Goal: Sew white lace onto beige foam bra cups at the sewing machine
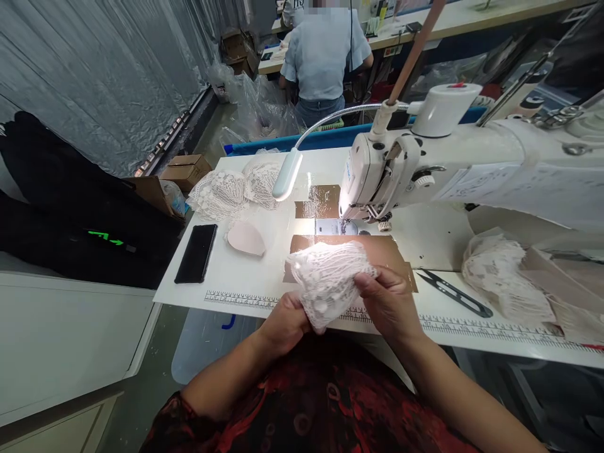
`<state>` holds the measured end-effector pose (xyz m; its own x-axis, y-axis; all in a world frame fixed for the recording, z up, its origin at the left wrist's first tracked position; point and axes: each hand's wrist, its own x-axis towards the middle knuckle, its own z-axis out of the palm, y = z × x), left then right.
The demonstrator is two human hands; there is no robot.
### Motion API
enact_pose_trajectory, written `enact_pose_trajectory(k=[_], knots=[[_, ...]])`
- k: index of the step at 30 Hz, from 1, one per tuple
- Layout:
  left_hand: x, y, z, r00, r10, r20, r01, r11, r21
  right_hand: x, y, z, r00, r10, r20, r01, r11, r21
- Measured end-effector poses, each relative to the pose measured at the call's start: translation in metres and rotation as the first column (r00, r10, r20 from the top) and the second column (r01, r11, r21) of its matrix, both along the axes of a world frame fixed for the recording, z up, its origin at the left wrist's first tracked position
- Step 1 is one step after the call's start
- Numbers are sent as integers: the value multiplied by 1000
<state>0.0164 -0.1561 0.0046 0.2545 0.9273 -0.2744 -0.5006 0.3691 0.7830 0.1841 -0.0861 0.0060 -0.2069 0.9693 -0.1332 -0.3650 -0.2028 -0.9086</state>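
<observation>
Both my hands grip one white lace piece (328, 280) just in front of the sewing machine (415, 167). My left hand (285, 321) pinches its lower left edge, fingers closed. My right hand (387, 302) clasps its right side, fingers wrapped round the fabric. The piece hangs over the near edge of the white sewing table (245, 277), above the printed ruler strip. The needle area lies a little beyond the lace.
A black phone (197, 253) and a pale foam cup (246, 239) lie at the left. More lace pieces (236, 189) are piled at the back left and another lace pile (503, 277) at the right. Black thread snips (455, 294) lie right of my hands. A person in a light blue shirt (323, 56) stands behind.
</observation>
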Motion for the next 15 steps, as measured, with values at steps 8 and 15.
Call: enact_pose_trajectory(k=[8,15], knots=[[-51,10,40,758,160,-632,201,865,460,11,-7,20,866,423,267,-461,882,99],[-34,12,31,686,5,-727,332,887,320,-1,-15,23,797,355,489,-506,835,218]])
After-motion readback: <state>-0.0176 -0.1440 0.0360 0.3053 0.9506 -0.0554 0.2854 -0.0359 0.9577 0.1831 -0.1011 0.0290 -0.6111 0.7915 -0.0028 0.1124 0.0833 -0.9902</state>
